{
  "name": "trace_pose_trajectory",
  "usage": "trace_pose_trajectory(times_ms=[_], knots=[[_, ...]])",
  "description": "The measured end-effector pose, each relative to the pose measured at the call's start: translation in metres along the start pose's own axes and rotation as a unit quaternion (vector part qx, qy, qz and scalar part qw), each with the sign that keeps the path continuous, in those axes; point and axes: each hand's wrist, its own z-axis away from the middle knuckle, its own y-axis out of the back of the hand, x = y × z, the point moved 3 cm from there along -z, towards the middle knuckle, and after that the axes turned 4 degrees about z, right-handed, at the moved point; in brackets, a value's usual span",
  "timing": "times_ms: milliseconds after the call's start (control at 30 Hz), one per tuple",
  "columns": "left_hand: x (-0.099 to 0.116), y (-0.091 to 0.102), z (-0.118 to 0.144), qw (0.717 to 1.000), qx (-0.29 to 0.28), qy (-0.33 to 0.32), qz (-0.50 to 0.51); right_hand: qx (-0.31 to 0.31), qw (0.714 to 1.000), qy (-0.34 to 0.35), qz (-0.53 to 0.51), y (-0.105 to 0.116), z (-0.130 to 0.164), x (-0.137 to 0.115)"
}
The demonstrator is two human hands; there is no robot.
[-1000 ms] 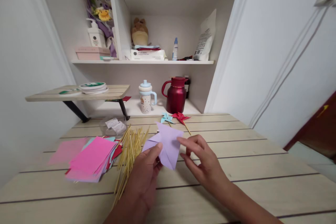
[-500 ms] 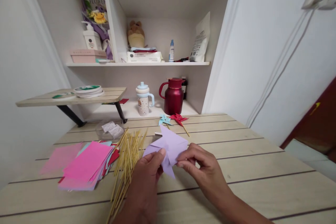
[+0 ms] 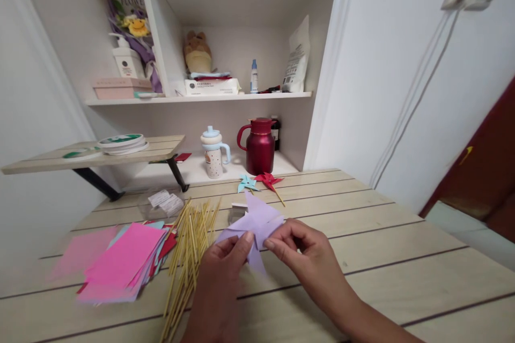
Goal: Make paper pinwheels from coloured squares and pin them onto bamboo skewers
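Note:
A lavender paper pinwheel (image 3: pixel 259 218) with folded blades is held above the wooden table. My left hand (image 3: pixel 231 257) pinches it near the centre, thumb on top and the other fingers underneath. At its right edge my right hand (image 3: pixel 300 246) has thumb and forefinger closed on a blade. No stick shows on this pinwheel. Just left of my left hand lies a loose bundle of thin yellowish sticks (image 3: pixel 189 246). Behind the pinwheel sits a small clear box (image 3: pixel 236 213), partly covered by it.
Pink and other coloured paper sheets (image 3: pixel 124 254) lie at the left. Farther back are a light blue pinwheel (image 3: pixel 247 183), a red pinwheel (image 3: pixel 270 180), a clear container (image 3: pixel 161 202), a lidded cup (image 3: pixel 213 153) and a red jug (image 3: pixel 260 147). A raised wooden stand (image 3: pixel 169 144) overhangs the left.
The view has turned slightly to the right, so the scene sits farther left. My right thumb has shifted slightly inward along the blade; both hands keep hold of the lavender pinwheel.

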Motion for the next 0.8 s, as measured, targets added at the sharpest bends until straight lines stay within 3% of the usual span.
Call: trace_pose_trajectory(times_ms=[200,667,800], knots=[[0.000,-0.001,-0.002,1.000,-0.009,-0.010,-0.008,0.001,1.000,-0.029,-0.004,0.000,0.000,0.002],[0.009,-0.007,0.005,0.997,0.051,-0.030,-0.045,0.001,1.000,-0.026,-0.010,0.000,0.001,0.001],[0.010,-0.009,0.006,0.993,0.085,-0.061,-0.054,0.003,1.000,-0.017,-0.006,0.001,0.002,-0.001]])
